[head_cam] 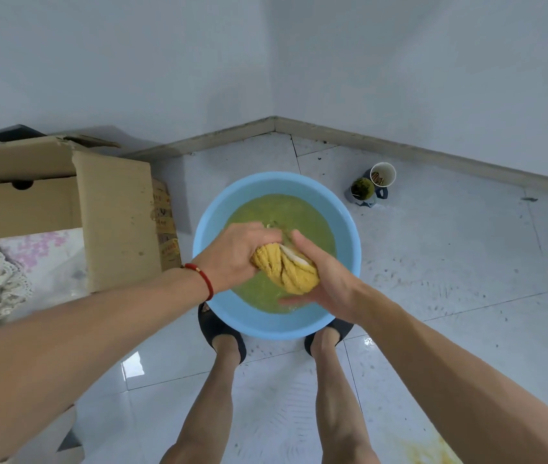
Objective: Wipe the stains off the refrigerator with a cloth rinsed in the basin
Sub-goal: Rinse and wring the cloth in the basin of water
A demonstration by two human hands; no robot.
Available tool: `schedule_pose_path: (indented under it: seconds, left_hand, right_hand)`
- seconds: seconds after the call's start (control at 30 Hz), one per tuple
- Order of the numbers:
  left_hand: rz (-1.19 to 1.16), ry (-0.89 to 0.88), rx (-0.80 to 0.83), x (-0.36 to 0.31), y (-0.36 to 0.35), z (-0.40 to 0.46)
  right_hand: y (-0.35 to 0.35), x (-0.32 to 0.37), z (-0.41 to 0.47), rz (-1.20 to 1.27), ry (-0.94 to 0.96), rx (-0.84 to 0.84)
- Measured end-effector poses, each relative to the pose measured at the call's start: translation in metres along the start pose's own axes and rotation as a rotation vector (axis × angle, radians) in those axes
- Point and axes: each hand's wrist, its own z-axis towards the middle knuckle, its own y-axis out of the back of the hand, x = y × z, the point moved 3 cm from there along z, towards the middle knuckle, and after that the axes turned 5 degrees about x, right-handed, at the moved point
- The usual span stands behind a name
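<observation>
A yellow cloth [286, 267], twisted into a tight rope with a white edge showing, is wrung between a person's two hands directly above a blue plastic basin [214, 304] on the tiled floor [450, 262]. The left hand [232, 252] curls over the cloth's upper end, a red string bracelet [203, 276] on its wrist; the right hand [324, 279] wraps the lower end from below, its fingers closed around the bundle. The cloth sits between the palms, held clear of the murky green water [279, 209] that fills the basin's bottom.

The person stands with both feet in dark slippers [212, 324] at the basin's near rim. The risk from here appears to lie in the water itself: so clouded a rinse could leave the cloth dirty enough to smear the refrigerator, which is not in view. A cloth wrung too lightly could also drip on the glossy tiles, already marked with dark specks and a yellowish patch at the lower right.

An open cardboard box [115, 212] stands to the left of the basin, and two cups [371, 185] sit near the corner skirting.
</observation>
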Motion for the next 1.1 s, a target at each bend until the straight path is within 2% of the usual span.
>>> schedule_pose_path:
  seconds: [0.07, 0.13, 0.2, 0.27, 0.33, 0.4, 0.5, 0.57, 0.63, 0.7, 0.77, 0.83, 0.9, 0.97, 1.03, 1.1]
  left_hand:
    - [0.076, -0.041, -0.047, 0.007, 0.000, -0.001]
    - [0.126, -0.023, -0.024, 0.015, 0.000, 0.000]
    - [0.148, 0.034, 0.070, 0.017, -0.004, 0.001]
    - [0.093, 0.204, 0.222, 0.012, -0.007, 0.006]
    - [0.001, 0.362, 0.389, 0.004, -0.011, 0.012]
    - [-0.199, 0.475, 0.494, -0.001, -0.014, 0.018]
    - [-0.468, 0.637, 0.614, -0.004, -0.017, 0.019]
    - [-0.373, 0.577, 0.693, -0.009, -0.017, 0.020]
    - [-0.074, 0.397, 0.595, -0.011, -0.014, 0.020]
    - [0.170, 0.142, 0.361, -0.016, -0.004, 0.017]
    - [0.268, -0.140, 0.131, -0.024, 0.006, 0.010]
    - [0.276, -0.328, 0.027, -0.034, 0.013, 0.008]
    - [0.292, -0.429, 0.003, -0.040, 0.016, 0.012]
    - [0.315, -0.483, -0.028, -0.038, 0.020, 0.017]
    - [0.376, -0.474, -0.001, -0.028, 0.023, 0.020]
    - [0.451, -0.369, 0.167, -0.019, 0.020, 0.025]
  right_hand:
    - [-0.011, -0.003, -0.005, 0.033, -0.084, 0.173]
    - [-0.016, 0.001, -0.005, -0.188, -0.054, 0.180]
    - [-0.015, 0.008, 0.000, -0.654, 0.018, 0.002]
    - [-0.012, 0.018, 0.004, -1.075, 0.102, -0.177]
    - [-0.013, 0.023, 0.006, -1.361, 0.239, -0.248]
    - [-0.012, 0.020, 0.010, -1.667, 0.385, -0.321]
    - [-0.013, 0.014, 0.006, -1.859, 0.616, -0.422]
    - [-0.011, 0.013, 0.002, -1.748, 0.622, -0.316]
    - [0.001, 0.017, -0.004, -1.432, 0.328, -0.155]
    - [0.013, 0.018, -0.012, -0.838, 0.075, 0.001]
    - [0.017, 0.015, -0.016, -0.171, -0.020, 0.083]
    - [0.008, 0.003, -0.015, 0.150, -0.070, 0.278]
    - [-0.015, -0.005, -0.012, 0.278, -0.060, 0.549]
    - [-0.030, -0.002, -0.010, 0.302, -0.027, 0.685]
    - [-0.032, 0.007, -0.008, 0.191, -0.013, 0.627]
    - [-0.029, 0.014, -0.006, -0.045, -0.031, 0.419]
